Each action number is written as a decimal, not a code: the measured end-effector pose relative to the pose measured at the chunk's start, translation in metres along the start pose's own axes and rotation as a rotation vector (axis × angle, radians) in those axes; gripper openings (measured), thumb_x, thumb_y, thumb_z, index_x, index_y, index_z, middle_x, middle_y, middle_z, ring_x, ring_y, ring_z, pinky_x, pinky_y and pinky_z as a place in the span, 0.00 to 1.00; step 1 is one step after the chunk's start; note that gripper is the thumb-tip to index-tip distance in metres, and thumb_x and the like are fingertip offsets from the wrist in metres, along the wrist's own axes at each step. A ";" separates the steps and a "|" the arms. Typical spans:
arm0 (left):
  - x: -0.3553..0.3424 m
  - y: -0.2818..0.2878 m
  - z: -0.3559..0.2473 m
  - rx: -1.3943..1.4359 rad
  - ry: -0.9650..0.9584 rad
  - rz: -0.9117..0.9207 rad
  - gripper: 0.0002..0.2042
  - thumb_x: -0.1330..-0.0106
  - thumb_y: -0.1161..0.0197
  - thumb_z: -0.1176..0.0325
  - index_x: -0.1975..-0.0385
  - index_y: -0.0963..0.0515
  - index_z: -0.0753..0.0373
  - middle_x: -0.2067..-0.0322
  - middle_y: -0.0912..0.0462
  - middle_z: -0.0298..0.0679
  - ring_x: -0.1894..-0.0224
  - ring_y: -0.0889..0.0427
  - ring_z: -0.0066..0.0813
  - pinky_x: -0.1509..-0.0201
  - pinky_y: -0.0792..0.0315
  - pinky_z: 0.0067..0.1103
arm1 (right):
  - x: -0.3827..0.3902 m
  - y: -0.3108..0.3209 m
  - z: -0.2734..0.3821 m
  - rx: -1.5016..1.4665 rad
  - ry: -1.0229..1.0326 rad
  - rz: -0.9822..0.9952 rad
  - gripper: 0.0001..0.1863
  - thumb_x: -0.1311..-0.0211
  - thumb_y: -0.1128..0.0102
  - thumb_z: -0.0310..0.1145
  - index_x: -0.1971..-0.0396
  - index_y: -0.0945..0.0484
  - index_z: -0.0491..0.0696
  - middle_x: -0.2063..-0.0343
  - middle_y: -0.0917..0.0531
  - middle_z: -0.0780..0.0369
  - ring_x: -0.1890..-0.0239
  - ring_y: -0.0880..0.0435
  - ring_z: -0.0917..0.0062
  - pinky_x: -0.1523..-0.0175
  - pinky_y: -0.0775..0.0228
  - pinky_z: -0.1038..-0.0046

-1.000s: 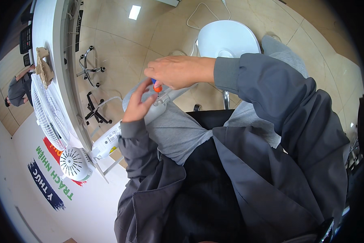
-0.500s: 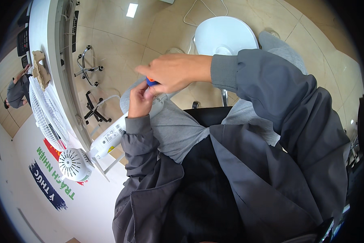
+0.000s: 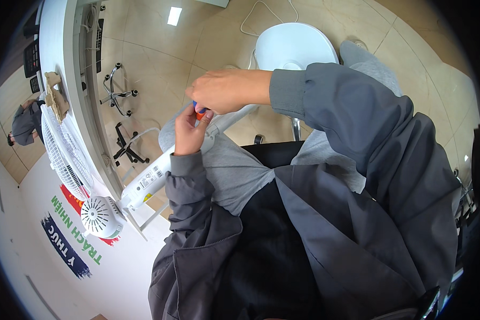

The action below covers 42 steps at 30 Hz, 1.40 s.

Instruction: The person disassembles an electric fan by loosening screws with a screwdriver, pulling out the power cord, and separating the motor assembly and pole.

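Note:
My right hand [image 3: 221,90] is closed over a screwdriver [image 3: 199,113] with a blue and orange handle. My left hand [image 3: 192,128] is closed around the lower part of the same handle, thumb and fingers together. Both are at a white fan pole [image 3: 150,181] lying slanted across my grey-trousered left leg; the screwdriver's tip is hidden. At the pole's lower-left end are the fan's white motor housing [image 3: 101,217] and wire grille [image 3: 64,152].
A white desk [image 3: 56,50] runs along the left, holding torn cardboard [image 3: 56,96]. A white rounded panel [image 3: 296,45] stands beyond my hands, near a white cable. Wheeled chair bases [image 3: 128,146] are beside the desk. Another person [image 3: 24,125] is at the far left.
My left hand has moved up and right, its fingers closing in under my right hand. My right hand has shifted slightly left. The handle is now more hidden by fingers.

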State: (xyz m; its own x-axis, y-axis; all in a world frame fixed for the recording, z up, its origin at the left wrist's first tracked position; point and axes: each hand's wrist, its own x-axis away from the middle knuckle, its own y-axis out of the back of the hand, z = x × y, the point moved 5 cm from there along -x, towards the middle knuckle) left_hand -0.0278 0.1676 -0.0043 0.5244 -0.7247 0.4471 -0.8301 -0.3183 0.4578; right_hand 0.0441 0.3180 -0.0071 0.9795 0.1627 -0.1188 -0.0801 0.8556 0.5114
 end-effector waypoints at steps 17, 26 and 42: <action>0.004 0.019 0.007 -0.228 -0.037 -0.090 0.08 0.37 0.31 0.83 0.59 0.18 0.74 0.60 0.13 0.39 0.57 0.18 0.22 0.49 0.25 0.21 | 0.005 0.011 0.006 -0.152 -0.108 -0.066 0.22 0.30 0.41 0.46 0.62 0.22 0.38 0.73 0.16 0.50 0.67 0.15 0.54 0.64 0.23 0.57; 0.001 0.015 -0.005 -0.212 -0.042 -0.157 0.15 0.39 0.31 0.84 0.52 0.19 0.75 0.57 0.13 0.41 0.52 0.17 0.24 0.43 0.25 0.23 | 0.000 0.001 -0.001 -0.142 -0.074 -0.105 0.18 0.32 0.38 0.40 0.62 0.26 0.37 0.75 0.16 0.49 0.69 0.15 0.51 0.64 0.24 0.56; 0.013 0.041 0.018 -0.841 0.065 0.451 0.41 0.67 0.14 0.58 0.47 0.21 0.68 0.53 0.17 0.48 0.49 0.19 0.47 0.40 0.27 0.33 | -0.002 -0.001 0.000 0.032 0.208 -0.081 0.23 0.50 0.36 0.14 0.55 0.31 0.49 0.59 0.27 0.63 0.49 0.22 0.66 0.54 0.20 0.64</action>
State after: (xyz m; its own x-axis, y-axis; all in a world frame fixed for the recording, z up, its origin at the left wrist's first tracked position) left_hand -0.0582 0.1341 0.0057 0.2191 -0.6285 0.7463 -0.5621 0.5440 0.6231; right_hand 0.0417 0.3173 -0.0074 0.9230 0.1946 -0.3320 0.0068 0.8543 0.5197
